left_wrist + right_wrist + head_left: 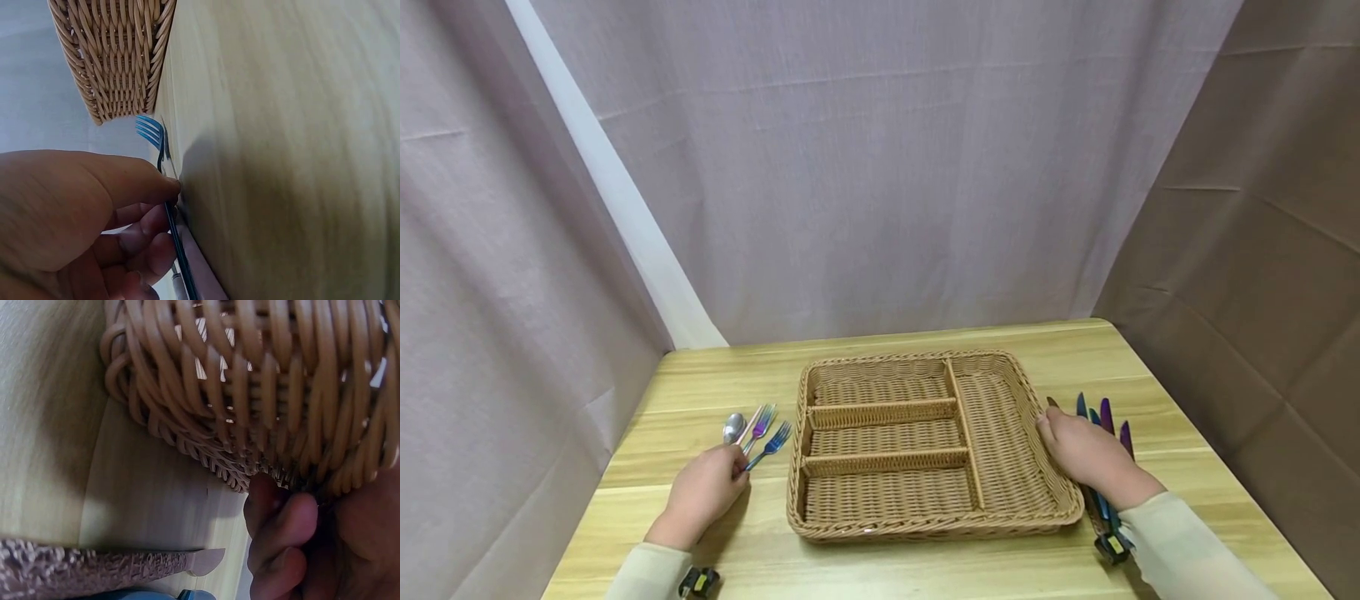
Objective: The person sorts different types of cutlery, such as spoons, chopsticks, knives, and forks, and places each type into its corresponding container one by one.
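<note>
My left hand (707,487) pinches the handle of a blue fork (150,132) between thumb and fingertips, low over the table left of the basket. Beside those fingers lie a rainbow-coloured fork (763,422) and a silver spoon (733,427), their handles partly hidden by the hand. A wicker cutlery basket (925,524) with several compartments stands mid-table. On its right side my right hand (1093,454) grips the rim, fingers curled against the outer wall in the right wrist view. Near that hand lies a knife with a textured handle (100,567).
Several knives, among them a purple knife (1107,415), lie right of the basket, partly under the right forearm. The wooden table (865,575) ends at the back against a grey curtain (865,183). A brown curtain (1262,275) hangs at the right.
</note>
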The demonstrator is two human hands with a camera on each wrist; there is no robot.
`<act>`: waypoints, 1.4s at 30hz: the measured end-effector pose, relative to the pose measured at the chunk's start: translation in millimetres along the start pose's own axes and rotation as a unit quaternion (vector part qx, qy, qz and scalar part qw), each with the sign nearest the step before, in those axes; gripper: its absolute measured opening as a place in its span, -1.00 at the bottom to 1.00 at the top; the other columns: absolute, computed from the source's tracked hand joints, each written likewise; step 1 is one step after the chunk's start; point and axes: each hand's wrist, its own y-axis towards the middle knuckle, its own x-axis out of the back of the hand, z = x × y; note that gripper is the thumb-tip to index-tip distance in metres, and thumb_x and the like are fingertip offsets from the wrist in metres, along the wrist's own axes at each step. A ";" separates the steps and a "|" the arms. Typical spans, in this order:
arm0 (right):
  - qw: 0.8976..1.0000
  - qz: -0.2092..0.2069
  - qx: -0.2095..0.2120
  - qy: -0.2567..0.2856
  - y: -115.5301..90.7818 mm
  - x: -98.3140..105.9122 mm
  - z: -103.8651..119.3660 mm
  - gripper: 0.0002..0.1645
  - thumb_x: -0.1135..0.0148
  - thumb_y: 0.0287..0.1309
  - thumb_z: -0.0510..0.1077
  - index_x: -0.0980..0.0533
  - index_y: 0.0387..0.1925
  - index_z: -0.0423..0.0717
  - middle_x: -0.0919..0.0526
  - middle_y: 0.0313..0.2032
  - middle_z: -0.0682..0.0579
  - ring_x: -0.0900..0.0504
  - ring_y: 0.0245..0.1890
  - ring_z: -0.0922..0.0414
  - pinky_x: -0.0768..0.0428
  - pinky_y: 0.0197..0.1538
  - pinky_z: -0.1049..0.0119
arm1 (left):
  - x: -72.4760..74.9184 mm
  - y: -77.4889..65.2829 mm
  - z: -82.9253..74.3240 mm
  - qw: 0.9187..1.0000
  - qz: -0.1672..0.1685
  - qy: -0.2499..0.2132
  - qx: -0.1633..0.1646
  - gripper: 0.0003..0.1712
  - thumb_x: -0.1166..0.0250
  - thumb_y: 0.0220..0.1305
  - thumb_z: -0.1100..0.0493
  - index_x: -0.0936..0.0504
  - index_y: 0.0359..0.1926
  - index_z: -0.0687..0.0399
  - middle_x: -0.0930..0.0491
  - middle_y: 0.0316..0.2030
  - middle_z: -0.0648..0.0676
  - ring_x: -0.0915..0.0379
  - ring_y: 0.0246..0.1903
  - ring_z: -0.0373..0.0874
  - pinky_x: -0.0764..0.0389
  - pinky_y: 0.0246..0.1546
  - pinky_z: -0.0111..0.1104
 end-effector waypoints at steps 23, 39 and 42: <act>1.000 0.000 -0.015 0.016 -0.8 -2.2 -1.1 -0.28 0.39 0.55 0.04 -0.14 0.33 -0.56 -0.39 0.22 -0.55 -0.42 0.13 -0.38 -0.46 0.12 -0.35 | 35.2 15.6 -23.1 0.997 -0.028 0.021 -0.062 -0.82 -0.44 0.00 0.18 -0.56 -0.49 -0.08 -0.52 -0.55 -0.10 -0.35 -0.58 -0.20 -0.48 -0.61 -0.24; 1.000 -0.003 -0.011 0.026 -0.9 -3.6 -0.9 -0.33 0.38 0.55 0.03 -0.23 0.29 -0.48 -0.58 0.03 -0.46 -0.60 -0.07 -0.24 -0.59 -0.08 -0.25 | 68.4 26.6 -16.1 0.998 -0.037 0.028 -0.044 -0.90 -0.40 0.05 0.16 -0.60 -0.47 -0.07 -0.57 -0.45 -0.02 -0.40 -0.51 -0.15 -0.53 -0.56 -0.17; 0.999 -0.001 -0.013 0.029 -0.1 -2.3 -0.7 -0.38 0.37 0.55 0.03 -0.31 0.20 -0.43 -0.66 -0.25 -0.28 -0.65 -0.28 -0.10 -0.62 -0.23 -0.11 | 73.1 29.6 -19.0 0.998 -0.039 0.023 -0.046 -0.88 -0.40 0.07 0.15 -0.59 -0.48 -0.07 -0.57 -0.44 -0.01 -0.43 -0.49 -0.14 -0.56 -0.51 -0.14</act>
